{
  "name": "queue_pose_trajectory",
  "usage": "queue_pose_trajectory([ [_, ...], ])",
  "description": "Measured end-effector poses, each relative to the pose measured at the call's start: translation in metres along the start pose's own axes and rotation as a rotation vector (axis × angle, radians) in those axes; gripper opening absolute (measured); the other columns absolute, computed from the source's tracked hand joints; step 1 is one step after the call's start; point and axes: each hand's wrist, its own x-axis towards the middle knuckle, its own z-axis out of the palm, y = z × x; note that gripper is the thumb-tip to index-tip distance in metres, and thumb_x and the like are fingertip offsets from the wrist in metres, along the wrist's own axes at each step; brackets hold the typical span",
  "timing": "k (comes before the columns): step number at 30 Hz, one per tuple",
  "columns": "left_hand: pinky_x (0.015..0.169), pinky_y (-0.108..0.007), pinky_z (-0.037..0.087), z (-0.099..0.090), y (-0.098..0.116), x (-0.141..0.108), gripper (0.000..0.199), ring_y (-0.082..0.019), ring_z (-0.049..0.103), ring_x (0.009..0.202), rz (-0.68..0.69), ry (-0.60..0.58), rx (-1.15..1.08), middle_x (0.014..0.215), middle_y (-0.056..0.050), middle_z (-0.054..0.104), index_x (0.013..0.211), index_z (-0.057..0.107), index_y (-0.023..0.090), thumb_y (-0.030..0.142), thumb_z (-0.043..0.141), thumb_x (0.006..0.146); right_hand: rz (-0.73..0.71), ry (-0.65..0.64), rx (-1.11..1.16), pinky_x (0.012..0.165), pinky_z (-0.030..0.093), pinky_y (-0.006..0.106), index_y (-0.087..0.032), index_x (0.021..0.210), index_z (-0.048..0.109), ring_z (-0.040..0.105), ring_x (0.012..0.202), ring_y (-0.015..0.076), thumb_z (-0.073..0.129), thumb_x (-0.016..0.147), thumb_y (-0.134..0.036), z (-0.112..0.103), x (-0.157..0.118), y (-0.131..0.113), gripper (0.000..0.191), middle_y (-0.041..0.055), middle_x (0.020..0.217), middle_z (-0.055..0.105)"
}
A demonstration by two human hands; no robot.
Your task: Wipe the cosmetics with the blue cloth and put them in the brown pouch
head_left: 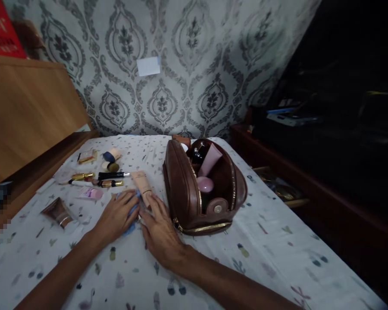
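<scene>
My left hand (118,215) is closed over a blue cloth (129,229), which shows between and below its fingers. Beside it, my right hand (160,230) has its fingertips on the lower end of a peach-coloured tube (141,181) lying on the patterned sheet. Just right of the hands stands a brown bag (182,185), unzipped wide. Inside it are a pink tube (211,159), a pink rounded item (205,184) and a dark glossy item (198,151).
Left of the hands lie a brown tube (57,212), a small pink tube (91,193), a black pen-like item (111,175), a gold tube (83,176), a compact (87,156) and a blue-capped bottle (111,155). A wooden panel (29,116) borders the left; an open drawer is right.
</scene>
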Motion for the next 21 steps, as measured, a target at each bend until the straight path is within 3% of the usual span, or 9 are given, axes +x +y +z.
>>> queue_pose_trajectory([
  [3,0.08,-0.043,0.046,-0.001,0.005,-0.001,0.033,-0.025,0.059,0.083,0.004,-0.002,0.068,0.084,-0.006,0.064,0.09,0.063,0.019,0.03,0.035,0.103,-0.039,0.021,-0.097,0.107,0.047,0.049,-0.009,0.109,0.069,0.044,0.131,0.0314,0.058,0.09,-0.01,0.0,0.001,-0.001,0.022,0.0204,0.137,0.055],
  [6,0.075,-0.038,0.045,-0.001,0.008,-0.003,0.033,-0.023,0.059,0.076,-0.018,0.04,0.012,0.081,-0.005,0.064,0.085,0.06,0.02,0.033,0.036,0.103,-0.061,-0.034,-0.175,0.092,0.054,0.044,-0.009,0.103,0.069,0.054,0.11,0.0288,0.064,0.088,-0.012,-0.003,0.002,-0.002,0.016,0.0169,0.113,0.064],
  [8,0.073,-0.036,0.046,0.0,0.007,-0.004,0.031,-0.022,0.061,0.075,-0.038,0.053,-0.05,0.082,-0.004,0.067,0.089,0.06,0.021,0.035,0.038,0.104,-0.069,-0.087,-0.201,0.089,0.053,0.042,-0.008,0.106,0.068,0.055,0.106,0.0285,0.069,0.085,-0.016,-0.004,0.003,-0.002,0.023,0.0158,0.104,0.065],
  [14,0.078,-0.035,0.049,-0.003,0.013,-0.005,0.027,-0.023,0.063,0.085,0.006,0.131,-0.087,0.093,-0.005,0.07,0.11,0.06,0.022,0.039,0.04,0.103,-0.037,-0.133,-0.255,0.086,0.055,0.042,-0.002,0.111,0.065,0.058,0.108,0.0315,0.066,0.085,-0.017,-0.007,0.003,-0.004,0.03,0.0227,0.11,0.066],
  [18,0.074,-0.033,0.047,-0.006,0.025,-0.001,0.021,-0.021,0.06,0.08,0.124,0.118,-0.149,0.086,-0.003,0.067,0.097,0.058,0.023,0.027,0.039,0.103,-0.017,-0.163,-0.193,0.084,0.058,0.04,-0.001,0.105,0.065,0.06,0.105,0.0314,0.062,0.081,-0.012,-0.014,0.003,-0.006,0.026,0.022,0.107,0.065],
  [21,0.069,-0.032,0.045,-0.009,0.027,0.004,0.023,-0.02,0.057,0.073,0.114,0.117,-0.16,0.078,-0.002,0.063,0.086,0.055,0.023,0.026,0.04,0.102,0.0,-0.13,-0.168,0.076,0.06,0.039,-0.003,0.103,0.063,0.061,0.103,0.0314,0.06,0.079,-0.011,-0.018,0.002,-0.006,0.026,0.0218,0.108,0.064],
])
